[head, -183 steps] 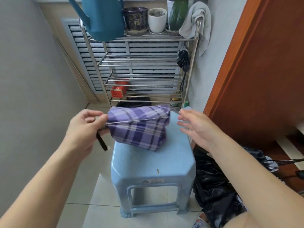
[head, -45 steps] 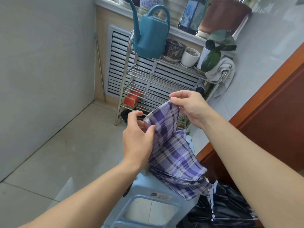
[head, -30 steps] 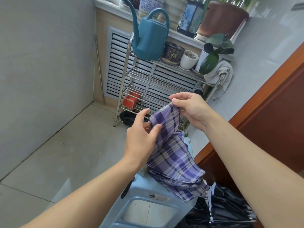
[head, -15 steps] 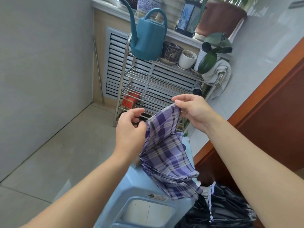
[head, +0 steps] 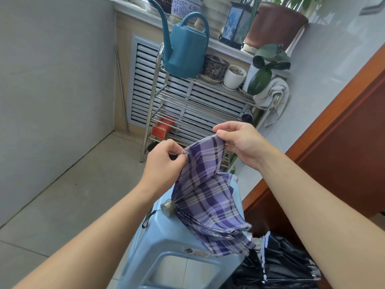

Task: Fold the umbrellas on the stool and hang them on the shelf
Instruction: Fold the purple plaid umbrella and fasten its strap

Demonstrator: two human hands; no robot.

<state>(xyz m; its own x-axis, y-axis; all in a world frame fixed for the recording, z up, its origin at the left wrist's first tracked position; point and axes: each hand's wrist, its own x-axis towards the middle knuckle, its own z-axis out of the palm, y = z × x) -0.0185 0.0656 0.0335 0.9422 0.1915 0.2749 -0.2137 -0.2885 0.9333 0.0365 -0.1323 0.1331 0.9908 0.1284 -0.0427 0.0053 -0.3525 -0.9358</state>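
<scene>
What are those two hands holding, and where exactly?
Both hold the purple plaid umbrella by its canopy cloth: the left hand pinches one upper fold edge, the right hand pinches the next, spreading a panel above the blue stool.

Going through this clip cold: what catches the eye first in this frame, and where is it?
The purple plaid umbrella in the middle stands out, its cloth stretched between the left hand and right hand, both pinching its upper edge above the light blue stool. Behind it, a teal watering can sits on the top tier of the metal shelf. A black umbrella lies low at the right, beside the stool.
</scene>
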